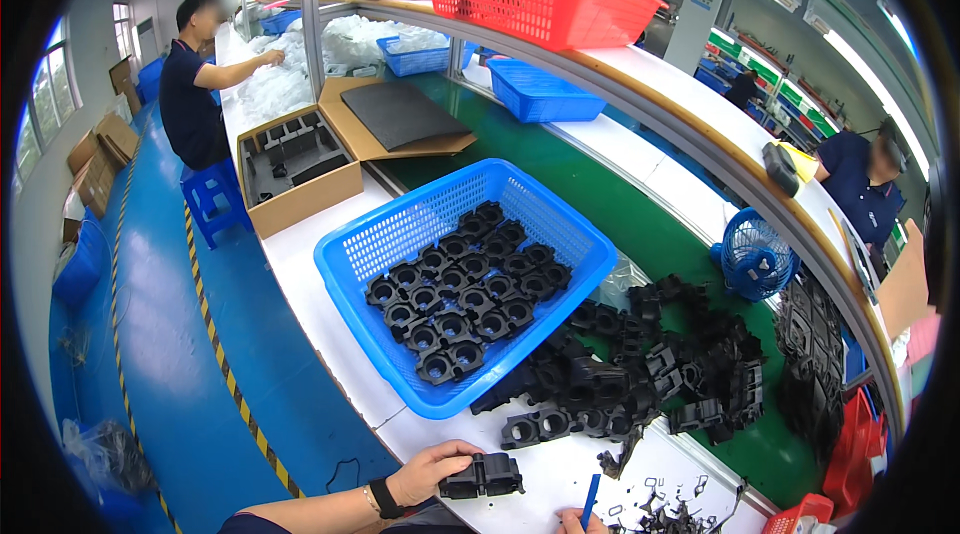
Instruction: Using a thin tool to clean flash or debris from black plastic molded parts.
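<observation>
Left hand (437,472) is pinching the black plastic part (482,475) by its left end at the near edge of the white bench (552,458), long axis running roughly left-right, free end facing the right hand (581,524), which is sitting apart, lower right, gripping a blue tool (591,500).

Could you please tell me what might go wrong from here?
The blue tool in the right hand might slip and nick the left hand, which is bare; whether the tool has a sharp edge I cannot tell.

The small black scraps lie close to the pile of black parts, so some might get mixed in, being the same colour.
</observation>
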### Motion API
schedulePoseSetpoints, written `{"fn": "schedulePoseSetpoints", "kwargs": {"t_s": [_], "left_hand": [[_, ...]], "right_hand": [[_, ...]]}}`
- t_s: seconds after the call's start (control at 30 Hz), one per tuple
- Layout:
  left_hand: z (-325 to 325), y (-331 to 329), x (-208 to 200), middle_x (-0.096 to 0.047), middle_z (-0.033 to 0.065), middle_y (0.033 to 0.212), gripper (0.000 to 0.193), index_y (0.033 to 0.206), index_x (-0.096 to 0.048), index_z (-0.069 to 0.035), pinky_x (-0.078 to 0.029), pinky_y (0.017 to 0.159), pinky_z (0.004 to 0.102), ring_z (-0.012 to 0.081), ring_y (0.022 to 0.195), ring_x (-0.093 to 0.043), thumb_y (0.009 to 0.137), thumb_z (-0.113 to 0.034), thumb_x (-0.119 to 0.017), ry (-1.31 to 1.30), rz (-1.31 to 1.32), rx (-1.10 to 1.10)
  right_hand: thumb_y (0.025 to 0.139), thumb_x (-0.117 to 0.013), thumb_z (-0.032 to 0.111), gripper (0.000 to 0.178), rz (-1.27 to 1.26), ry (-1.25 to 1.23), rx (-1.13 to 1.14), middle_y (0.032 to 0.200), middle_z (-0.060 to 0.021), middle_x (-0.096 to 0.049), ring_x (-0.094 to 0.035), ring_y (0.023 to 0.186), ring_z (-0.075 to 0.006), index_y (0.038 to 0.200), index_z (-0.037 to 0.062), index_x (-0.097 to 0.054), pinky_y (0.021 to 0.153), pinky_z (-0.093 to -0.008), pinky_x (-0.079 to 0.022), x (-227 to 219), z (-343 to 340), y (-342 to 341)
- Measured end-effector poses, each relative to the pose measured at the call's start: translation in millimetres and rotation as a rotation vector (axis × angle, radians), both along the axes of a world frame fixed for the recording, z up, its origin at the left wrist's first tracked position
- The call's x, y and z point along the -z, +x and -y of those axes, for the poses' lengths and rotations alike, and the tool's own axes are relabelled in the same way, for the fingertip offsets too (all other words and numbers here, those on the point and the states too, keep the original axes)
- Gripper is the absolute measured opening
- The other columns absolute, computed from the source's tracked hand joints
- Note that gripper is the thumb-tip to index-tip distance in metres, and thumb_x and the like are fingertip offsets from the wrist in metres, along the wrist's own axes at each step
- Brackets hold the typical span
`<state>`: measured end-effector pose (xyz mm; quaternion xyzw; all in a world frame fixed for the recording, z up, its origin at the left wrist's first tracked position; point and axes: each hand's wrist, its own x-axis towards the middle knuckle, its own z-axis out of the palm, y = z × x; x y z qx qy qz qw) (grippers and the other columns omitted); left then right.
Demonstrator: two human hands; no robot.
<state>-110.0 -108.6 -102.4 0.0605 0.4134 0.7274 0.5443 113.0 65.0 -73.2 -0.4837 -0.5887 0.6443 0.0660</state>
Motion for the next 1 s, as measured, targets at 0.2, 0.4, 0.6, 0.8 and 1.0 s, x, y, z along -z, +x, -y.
{"fn": "schedulePoseSetpoints", "kwargs": {"t_s": [0.2,0.4,0.6,0.8,1.0], "left_hand": [[-3.7,3.4,-4.8,-0.063,0.0063,0.105,0.029,0.118,-0.056,0.000,-0.049,0.086,0.0258,0.0120,0.096,-0.061,0.094,-0.016,-0.053,-0.042,0.012,-0.064],[-12.2,8.3,-36.6,-0.067,0.0120,0.098,0.030,0.108,-0.059,-0.005,-0.051,0.068,0.0421,0.0262,0.084,-0.063,0.092,-0.028,-0.050,0.080,0.212,-0.177],[-30.3,21.0,-71.9,-0.064,0.0144,0.107,0.031,0.116,-0.054,-0.006,-0.055,0.073,0.0474,0.0300,0.096,-0.064,0.096,-0.028,-0.046,0.236,0.275,-0.033],[-61.0,63.1,-108.0,-0.062,0.0135,0.111,0.031,0.126,-0.046,-0.010,-0.056,0.067,0.0416,0.0334,0.097,-0.065,0.099,-0.024,-0.043,0.158,0.047,0.112],[-93.9,121.8,-127.5,-0.055,0.0057,0.112,0.035,0.129,-0.048,-0.006,-0.058,0.075,0.0386,0.0159,0.093,-0.062,0.096,-0.016,-0.054,0.227,-0.202,0.251]], "right_hand": [[0.092,-0.061,0.027,0.025,0.005,0.114,-0.022,0.062,0.0011,-0.057,-0.046,0.046,-0.0062,0.093,0.0019,-0.066,0.041,-0.0206,-0.035,22.6,-3.7,9.9],[0.091,-0.062,0.026,0.023,-0.137,0.188,0.189,0.060,0.0022,-0.053,-0.042,0.046,-0.0050,0.097,0.0043,-0.069,0.042,-0.0212,-0.031,-20.6,-15.5,14.8],[0.093,-0.059,0.021,0.018,-0.280,0.180,0.352,0.060,0.0026,-0.051,-0.039,0.043,-0.0043,0.089,0.0051,-0.066,0.039,-0.0211,-0.030,-8.9,-26.7,53.4],[0.093,-0.061,0.025,0.027,-0.229,0.276,0.334,0.056,0.0017,-0.049,-0.040,0.042,-0.0053,0.073,0.0063,-0.057,0.039,-0.0211,-0.030,-10.4,-16.8,92.9],[0.098,-0.051,0.017,0.020,-0.590,0.086,0.423,0.054,0.0021,-0.041,-0.029,0.040,-0.0038,0.095,-0.0014,-0.059,0.037,-0.0200,-0.022,-42.1,5.7,119.7]]}}
